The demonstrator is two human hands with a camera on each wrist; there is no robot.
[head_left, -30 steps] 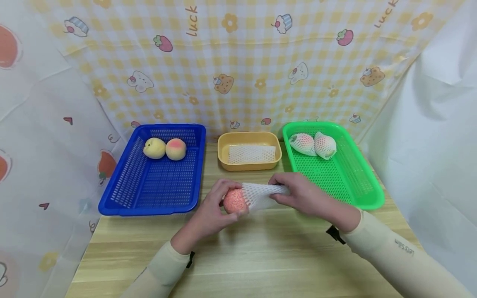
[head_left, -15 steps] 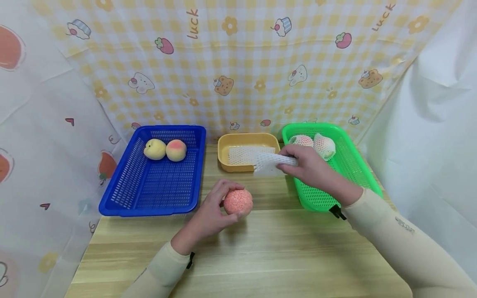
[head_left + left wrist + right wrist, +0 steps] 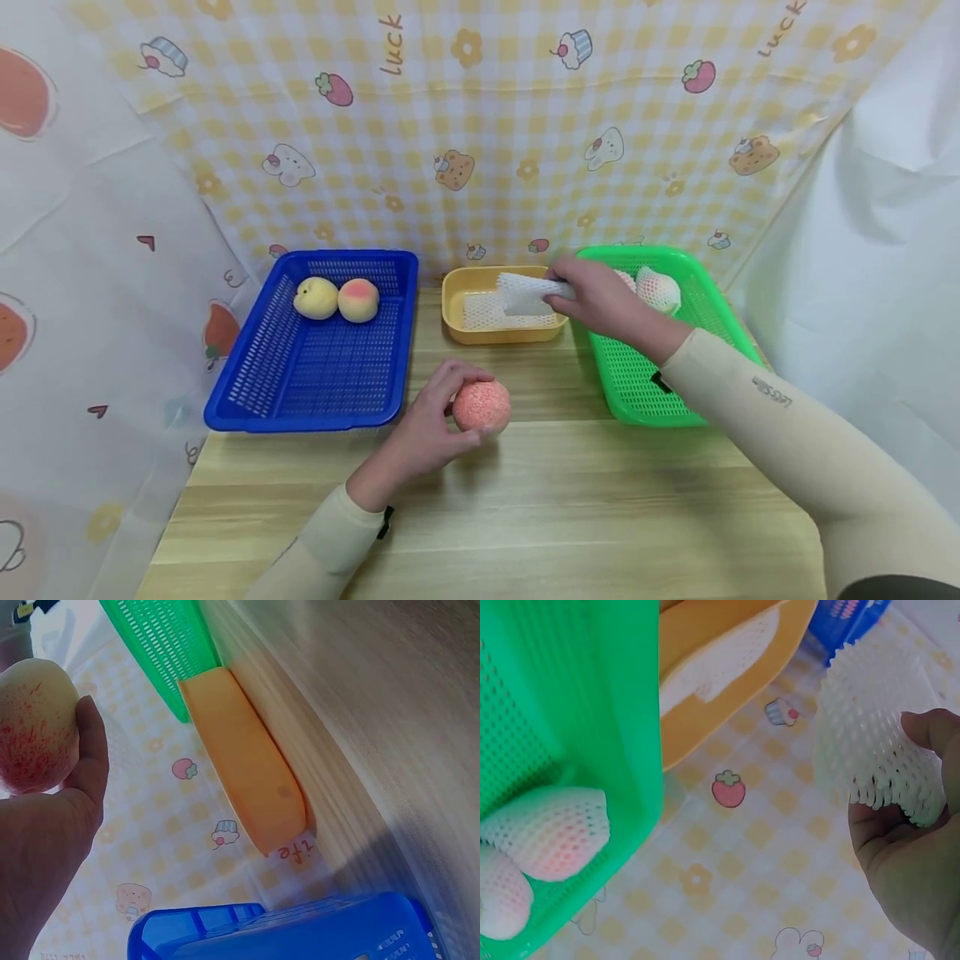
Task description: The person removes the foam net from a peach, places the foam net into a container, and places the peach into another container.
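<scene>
My left hand [image 3: 420,437] grips a reddish peach [image 3: 482,408] over the middle of the table, thumb below it and fingers over its far side. In the left wrist view the same peach [image 3: 36,724] shows a pale top and red speckles. My right hand [image 3: 603,300] pinches a white foam net sleeve [image 3: 525,293] above the yellow tray [image 3: 504,337], and the sleeve is off the peach. The right wrist view shows the net sleeve [image 3: 870,720] spread between thumb and fingers. Another white foam net [image 3: 480,313] lies in the tray.
At left, a blue basket [image 3: 330,417] holds a yellowish peach [image 3: 316,297] and a pink-topped peach [image 3: 358,300]. A green basket [image 3: 626,408] stands at right with two net-wrapped peaches [image 3: 658,290], one partly hidden by my right hand. A patterned cloth [image 3: 487,117] hangs behind.
The foam net sleeve came away from the peach; my right hand carried it up and back to above the yellow tray. My left hand and the peach stay nearly in place.
</scene>
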